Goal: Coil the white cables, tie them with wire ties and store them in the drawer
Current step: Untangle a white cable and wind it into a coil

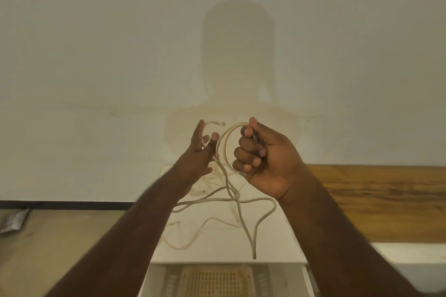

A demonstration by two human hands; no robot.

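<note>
- Two bare hands were raised in front of a pale wall, above a white cabinet top [277,243].
- Right hand [263,159]: fingers curled closed around a thick white cable [223,149], gripping it where one loop had been formed; the loop arched up and to the left of the fist.
- Left hand [201,152]: fingers mostly straight and spread, palm turned toward the right hand. A thin cable end with a plug [218,123] curved over its fingertips; cable strands ran past the fingers, but whether any finger pinched them could not be determined.
- From the loop, the thick white cable dropped between the two wrists, crossed over itself, swung right in a wide bend below the right wrist, and ended in a free tail hanging over the front part of the cabinet top.
- Thinner white cables [193,236] lay loose and tangled on the cabinet top, beneath and behind the hands.
- An open drawer [305,279] showed at the bottom edge, holding a perforated tan tray [217,282].
- A wooden panel [386,200] stood to the right against the wall.
- A grey packet [14,220] lay on the tan surface at far left.
- A shadow of the person fell on the wall.
</note>
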